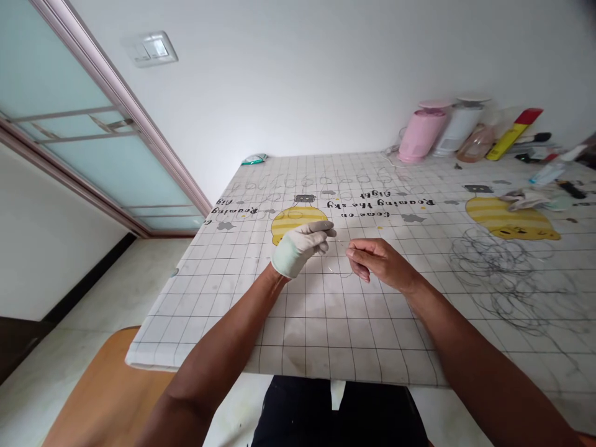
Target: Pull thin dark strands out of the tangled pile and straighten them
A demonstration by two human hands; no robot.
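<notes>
Gloved left hand (305,245) and bare right hand (376,261), fingers curled, just hanging over a grid-print tablecloth (356,329) with a faint strand (347,275) near them. Messy dark tangle (500,267) off right, pink cylinder (421,135) at the back.

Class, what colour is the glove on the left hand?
The glove is whitish, pale green at the cuff, in the head view.
</notes>
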